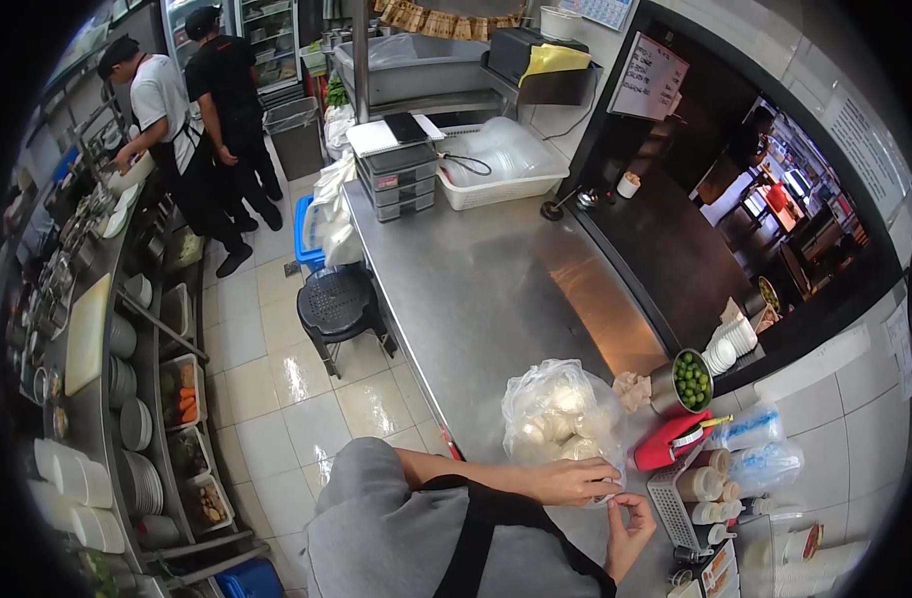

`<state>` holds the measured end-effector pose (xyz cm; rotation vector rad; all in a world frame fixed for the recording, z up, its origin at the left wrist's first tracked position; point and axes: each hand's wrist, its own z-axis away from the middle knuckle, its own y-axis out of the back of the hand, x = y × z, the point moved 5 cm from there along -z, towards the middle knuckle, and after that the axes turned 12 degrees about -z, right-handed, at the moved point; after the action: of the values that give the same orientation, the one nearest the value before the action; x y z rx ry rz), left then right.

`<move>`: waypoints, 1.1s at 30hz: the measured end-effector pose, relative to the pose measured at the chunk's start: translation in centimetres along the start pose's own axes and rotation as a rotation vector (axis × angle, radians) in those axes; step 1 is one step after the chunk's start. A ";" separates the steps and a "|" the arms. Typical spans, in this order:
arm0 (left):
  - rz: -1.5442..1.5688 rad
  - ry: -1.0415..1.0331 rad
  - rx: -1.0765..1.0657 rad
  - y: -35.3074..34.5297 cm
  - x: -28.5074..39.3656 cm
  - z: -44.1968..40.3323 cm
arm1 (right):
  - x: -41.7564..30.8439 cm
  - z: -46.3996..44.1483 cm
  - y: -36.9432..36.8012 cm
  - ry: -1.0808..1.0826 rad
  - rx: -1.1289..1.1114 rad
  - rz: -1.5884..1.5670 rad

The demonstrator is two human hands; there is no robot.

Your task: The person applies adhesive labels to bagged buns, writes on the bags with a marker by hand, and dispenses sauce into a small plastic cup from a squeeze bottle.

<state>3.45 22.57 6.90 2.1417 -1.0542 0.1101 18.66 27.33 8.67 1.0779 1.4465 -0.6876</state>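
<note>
Clear bag (563,411) of pale rounds (535,431) on the counter (466,269), lower right of centre. Left hand (581,482) and right hand (630,528) apparently pinch its near edge; probable step: working the plastic; next move calls for fingertip control.

The bag (560,414) lies on the counter (456,269), left of the container (665,392) of limes (692,381).

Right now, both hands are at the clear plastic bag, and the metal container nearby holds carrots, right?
Not carrots: the head view shows round green fruits in the metal container. The left hand and right hand are at the plastic bag.
</note>
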 end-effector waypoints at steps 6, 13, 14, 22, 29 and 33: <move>0.015 -0.047 0.039 0.5 0.4 -0.4 | 1.3 -0.3 0.4 -0.143 -0.099 -0.359; 0.013 0.003 0.040 0.3 -0.1 -0.4 | 0.3 -0.5 -0.1 0.112 0.040 -0.155; 0.011 0.032 0.048 0.4 -0.3 -0.4 | 0.1 -0.5 -0.3 0.167 0.094 -0.067; 0.041 0.154 0.009 0.9 -0.6 -0.5 | -1.8 0.5 -1.5 0.306 0.288 0.221; -0.084 0.091 -0.084 0.7 -0.6 -1.6 | -2.0 0.5 -1.8 0.276 0.292 0.464; -0.166 0.013 -0.187 0.8 -1.3 -3.4 | -3.9 0.7 -1.4 0.222 0.328 0.571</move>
<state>2.78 25.32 9.29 2.0456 -0.8403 -0.0508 17.46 25.21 12.06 1.7776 1.1377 -0.4036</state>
